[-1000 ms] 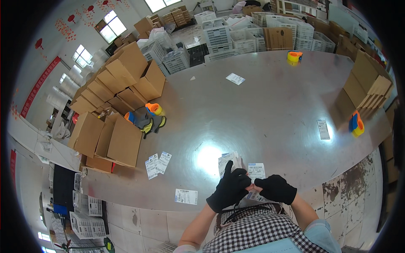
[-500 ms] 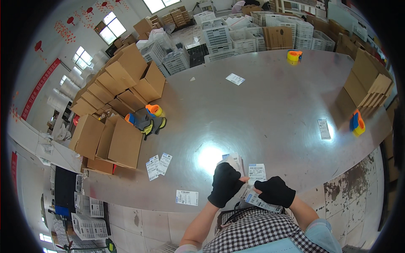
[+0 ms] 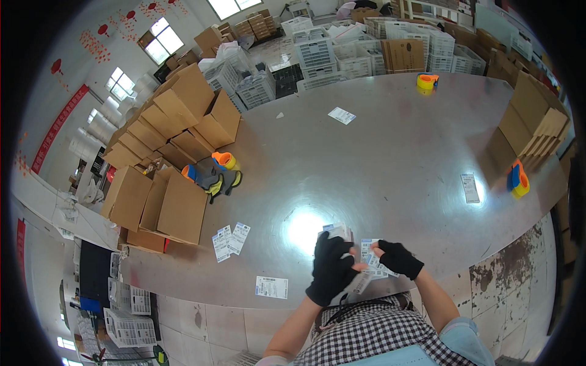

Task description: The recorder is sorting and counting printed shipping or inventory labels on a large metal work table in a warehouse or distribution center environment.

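Observation:
Both my hands wear black fingerless gloves and meet just above the near edge of a large grey metal table (image 3: 378, 152). My left hand (image 3: 331, 268) grips a small stack of white printed labels (image 3: 337, 232). My right hand (image 3: 397, 257) pinches a single label strip (image 3: 361, 282) that hangs between the two hands. More white labels (image 3: 370, 251) lie on the table right under my fingers.
Loose labels (image 3: 231, 239) and one label (image 3: 271, 287) lie left of my hands. Open cardboard boxes (image 3: 163, 207) and stacked ones (image 3: 183, 116) crowd the table's left. Tape dispensers sit at centre-left (image 3: 223, 161), far back (image 3: 425, 82) and right (image 3: 517, 180). Flat cartons (image 3: 534, 125) stand right.
My hands have shifted slightly toward me and lower in view. The left hand turned over the stack while the right pulled one label strip away from it.

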Motion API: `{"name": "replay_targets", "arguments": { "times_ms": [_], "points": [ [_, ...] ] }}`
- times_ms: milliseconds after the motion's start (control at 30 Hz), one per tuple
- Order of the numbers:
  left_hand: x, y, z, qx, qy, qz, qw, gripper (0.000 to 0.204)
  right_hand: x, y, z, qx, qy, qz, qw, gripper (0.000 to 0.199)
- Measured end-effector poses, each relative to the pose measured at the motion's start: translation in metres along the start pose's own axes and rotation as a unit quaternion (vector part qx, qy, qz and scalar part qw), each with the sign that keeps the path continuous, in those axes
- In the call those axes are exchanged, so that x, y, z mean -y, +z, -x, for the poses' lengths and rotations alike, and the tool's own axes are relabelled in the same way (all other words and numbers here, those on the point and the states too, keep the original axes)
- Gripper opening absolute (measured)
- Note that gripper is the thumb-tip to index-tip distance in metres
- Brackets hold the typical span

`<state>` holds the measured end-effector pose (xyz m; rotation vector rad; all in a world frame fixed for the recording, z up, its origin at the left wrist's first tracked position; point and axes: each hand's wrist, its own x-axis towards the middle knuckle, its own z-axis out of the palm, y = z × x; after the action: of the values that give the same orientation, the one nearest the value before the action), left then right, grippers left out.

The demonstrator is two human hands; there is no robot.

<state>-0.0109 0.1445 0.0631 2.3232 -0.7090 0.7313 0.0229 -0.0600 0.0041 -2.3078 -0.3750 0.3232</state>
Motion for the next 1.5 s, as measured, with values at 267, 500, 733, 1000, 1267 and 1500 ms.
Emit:
{"name": "replay_targets", "arguments": {
  "times_ms": [267, 500, 733, 1000, 1267, 1500],
  "points": [
    [-0.034, 0.021, -0.003, 0.042, 0.034, 0.098, 0.994, 0.047, 0.008, 0.029, -0.007, 0.126, -0.283, -0.199, 0.930, 0.043],
    [-0.003, -0.007, -0.004, 0.124, -0.016, 0.043, 0.991, 0.039, 0.028, -0.003, -0.003, 0.180, -0.244, -0.057, 0.951, 0.040],
    [0.015, -0.021, 0.006, 0.196, -0.009, 0.093, 0.976, 0.021, 0.067, -0.041, 0.004, 0.308, -0.061, 0.041, 0.949, 0.038],
    [0.012, -0.020, 0.004, 0.177, -0.030, 0.236, 0.955, 0.013, 0.070, -0.039, 0.014, 0.250, -0.114, -0.074, 0.959, 0.035],
    [0.026, -0.012, 0.014, 0.118, -0.059, 0.275, 0.952, 0.014, 0.062, -0.038, 0.014, 0.230, -0.087, -0.159, 0.956, 0.035],
    [0.038, -0.008, 0.015, 0.005, -0.098, -0.042, 0.994, 0.029, 0.039, -0.042, 0.017, 0.207, -0.067, -0.063, 0.974, 0.026]
  ]
}}
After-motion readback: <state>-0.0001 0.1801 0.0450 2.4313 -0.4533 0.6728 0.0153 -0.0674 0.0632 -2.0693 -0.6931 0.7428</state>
